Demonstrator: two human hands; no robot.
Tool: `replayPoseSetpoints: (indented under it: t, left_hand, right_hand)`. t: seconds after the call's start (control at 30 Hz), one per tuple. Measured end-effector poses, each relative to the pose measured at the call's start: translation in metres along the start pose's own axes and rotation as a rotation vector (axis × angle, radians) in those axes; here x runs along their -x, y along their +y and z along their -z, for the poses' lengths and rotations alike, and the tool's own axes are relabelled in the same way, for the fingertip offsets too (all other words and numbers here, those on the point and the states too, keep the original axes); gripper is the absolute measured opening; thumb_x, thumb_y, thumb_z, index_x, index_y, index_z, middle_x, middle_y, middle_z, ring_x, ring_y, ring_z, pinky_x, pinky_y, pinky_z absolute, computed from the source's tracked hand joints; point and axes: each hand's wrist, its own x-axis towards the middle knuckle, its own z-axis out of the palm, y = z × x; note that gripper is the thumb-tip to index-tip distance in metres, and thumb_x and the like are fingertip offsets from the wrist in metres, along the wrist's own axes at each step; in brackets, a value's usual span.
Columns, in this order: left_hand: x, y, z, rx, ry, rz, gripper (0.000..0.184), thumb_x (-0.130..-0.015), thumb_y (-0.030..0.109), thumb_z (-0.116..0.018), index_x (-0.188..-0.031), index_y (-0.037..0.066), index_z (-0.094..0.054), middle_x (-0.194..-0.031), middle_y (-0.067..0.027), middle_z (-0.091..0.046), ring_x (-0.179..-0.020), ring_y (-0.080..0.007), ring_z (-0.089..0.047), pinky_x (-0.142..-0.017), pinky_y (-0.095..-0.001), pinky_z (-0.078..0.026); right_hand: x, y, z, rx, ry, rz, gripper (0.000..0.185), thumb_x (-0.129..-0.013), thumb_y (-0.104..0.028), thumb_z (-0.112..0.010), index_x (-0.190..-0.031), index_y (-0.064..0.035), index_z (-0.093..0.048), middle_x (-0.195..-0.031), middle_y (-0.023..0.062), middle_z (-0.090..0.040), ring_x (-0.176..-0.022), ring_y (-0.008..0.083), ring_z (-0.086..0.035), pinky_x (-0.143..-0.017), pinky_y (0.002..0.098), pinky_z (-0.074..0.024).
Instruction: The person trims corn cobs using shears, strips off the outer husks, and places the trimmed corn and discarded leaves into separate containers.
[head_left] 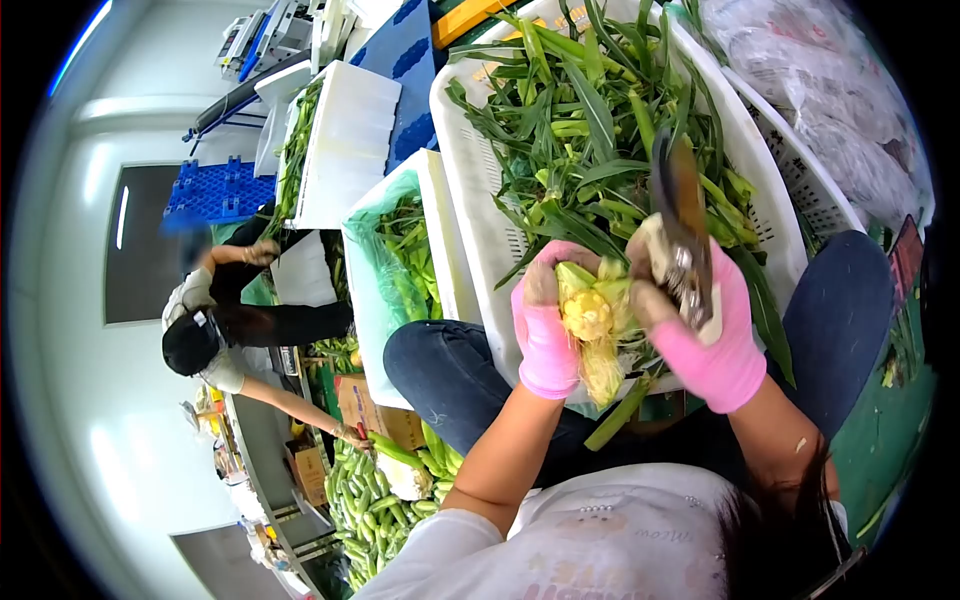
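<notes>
a: where is the pale yellow corn ear with its light green husk peeled back (588, 315)?

b: above the near end of the big white slotted plastic crate (473, 180), between the two hands. the left hand (548, 320), in a pink glove with soiled pale fingers, is wrapped around the ear's left side, so i'd call it the nearer one.

a: and the right hand (715, 340)?

b: gloved alike and gripping dark-bladed metal shears (685, 200). its fingers come just beside the ear; with the blur, i can't tell whether they touch it.

a: which way does the ear's long axis run?

b: foreshortened, as far as i can judge: a rounded yellow end faces the camera, and stringy pale silk (600, 375) hangs toward the wearer's side of the crate. the shears stand to the ear's right, blades toward the crate's far end. the relation that counts, i'd say, is that narrow sideways gap.

a: what's in the crate?

b: a high heap of long green leaves and husks (600, 130).

a: and around it?

b: left of the crate, a white foam box (452, 240) lined with thin green plastic film (375, 250), holding more green pieces (415, 250). left of the crate's near end, a pile of slim green ears (370, 510), a co-worker's hand (352, 436) beside it. right of the crate, bulky clear plastic bags (820, 100).
</notes>
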Motion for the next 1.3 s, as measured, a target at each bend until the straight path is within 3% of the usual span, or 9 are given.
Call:
replayPoseSetpoints:
  t: [0.1, 0.2, 0.33, 0.5, 0.73, 1.03, 1.23, 1.27, 1.3]
  left_hand:
    - [-0.006, -0.009, 0.002, 0.185, -0.014, 0.089, 0.06, -0.105, 0.055, -0.044, -0.105, -0.003, -0.061, -0.097, -0.009, -0.067, -0.087, -0.0131, -0.062, -0.08, -0.0281, -0.051]
    - [-0.012, -0.008, 0.002, 0.219, -0.026, 0.15, 0.055, -0.106, 0.05, -0.045, -0.108, -0.002, -0.061, -0.098, -0.0106, -0.068, -0.087, -0.0157, -0.065, -0.08, -0.03, -0.054]
    - [-0.021, 0.015, 0.015, 0.207, 0.064, 0.141, 0.055, -0.107, 0.049, -0.042, -0.11, -0.002, -0.063, -0.097, -0.0118, -0.069, -0.085, -0.0192, -0.068, -0.078, -0.0323, -0.056]
    - [-0.031, 0.038, 0.039, -0.105, 0.107, -0.134, 0.06, -0.107, 0.05, -0.04, -0.113, -0.005, -0.063, -0.097, -0.0119, -0.07, -0.084, -0.0166, -0.066, -0.077, -0.0307, -0.054]
    - [-0.024, 0.042, 0.036, -0.348, 0.08, -0.267, 0.06, -0.108, 0.048, -0.04, -0.108, -0.007, -0.064, -0.094, -0.0085, -0.068, -0.083, -0.0139, -0.064, -0.077, -0.0286, -0.052]
    - [-0.027, 0.032, 0.047, -0.314, -0.017, -0.18, 0.064, -0.105, 0.056, -0.043, -0.112, -0.005, -0.062, -0.094, -0.0084, -0.069, -0.084, -0.0132, -0.064, -0.076, -0.0282, -0.052]
    - [-0.024, 0.026, 0.047, -0.228, 0.088, -0.018, 0.068, -0.103, 0.061, -0.042, -0.109, -0.003, -0.063, -0.087, -0.0078, -0.069, -0.078, -0.0139, -0.065, -0.072, -0.0281, -0.052]
    - [-0.023, 0.027, 0.052, -0.338, -0.085, -0.069, 0.069, -0.103, 0.063, -0.04, -0.106, -0.003, -0.063, -0.082, -0.0066, -0.068, -0.074, -0.0144, -0.064, -0.07, -0.0286, -0.053]
    - [-0.018, 0.015, 0.062, -0.71, -0.217, -0.184, 0.071, -0.103, 0.064, -0.038, -0.103, -0.003, -0.063, -0.083, -0.0073, -0.067, -0.075, -0.014, -0.064, -0.07, -0.0291, -0.053]
  right_hand:
    - [-0.005, 0.0, -0.001, -0.163, 0.043, -0.085, 0.03, -0.087, 0.0, -0.062, -0.116, -0.0031, -0.058, -0.087, 0.0017, -0.059, -0.078, 0.0085, -0.056, -0.074, 0.0242, -0.0482]
    - [-0.007, 0.007, 0.005, 0.104, 0.012, -0.069, 0.039, -0.082, -0.003, -0.068, -0.12, -0.0035, -0.056, -0.093, 0.0074, -0.061, -0.083, 0.0186, -0.061, -0.077, 0.0318, -0.0511]
    - [-0.005, 0.003, 0.005, 0.796, 0.074, 0.364, 0.068, -0.067, -0.013, -0.079, -0.128, -0.0053, -0.051, -0.111, 0.016, -0.058, -0.105, 0.0402, -0.056, -0.091, 0.0488, -0.0459]
    - [0.001, -0.001, -0.006, 0.886, 0.0, 0.348, 0.07, -0.066, -0.013, -0.079, -0.13, -0.0032, -0.052, -0.112, 0.0161, -0.057, -0.106, 0.0388, -0.054, -0.096, 0.0488, -0.0415]
    - [0.004, 0.007, -0.006, 0.969, -0.026, 0.336, 0.072, -0.067, -0.018, -0.079, -0.132, -0.0011, -0.052, -0.115, 0.018, -0.057, -0.108, 0.0396, -0.054, -0.097, 0.05, -0.0412]
    - [0.002, 0.008, -0.003, 0.92, -0.107, 0.286, 0.071, -0.066, -0.023, -0.082, -0.127, 0.0004, -0.053, -0.11, 0.0174, -0.059, -0.105, 0.0379, -0.056, -0.095, 0.0479, -0.0429]
    - [0.004, 0.018, -0.004, 0.761, -0.206, 0.21, 0.074, -0.065, -0.027, -0.085, -0.126, 0.001, -0.053, -0.111, 0.0177, -0.059, -0.106, 0.0381, -0.056, -0.095, 0.0476, -0.0438]
    - [0.004, 0.019, -0.008, 0.554, -0.186, 0.091, 0.069, -0.069, -0.025, -0.084, -0.125, -0.0003, -0.053, -0.106, 0.0152, -0.061, -0.098, 0.0308, -0.06, -0.09, 0.0424, -0.048]
    - [0.001, 0.014, -0.007, 0.138, -0.204, -0.251, 0.061, -0.073, -0.02, -0.082, -0.124, -0.0011, -0.053, -0.1, 0.0117, -0.061, -0.089, 0.022, -0.06, -0.084, 0.0355, -0.0508]
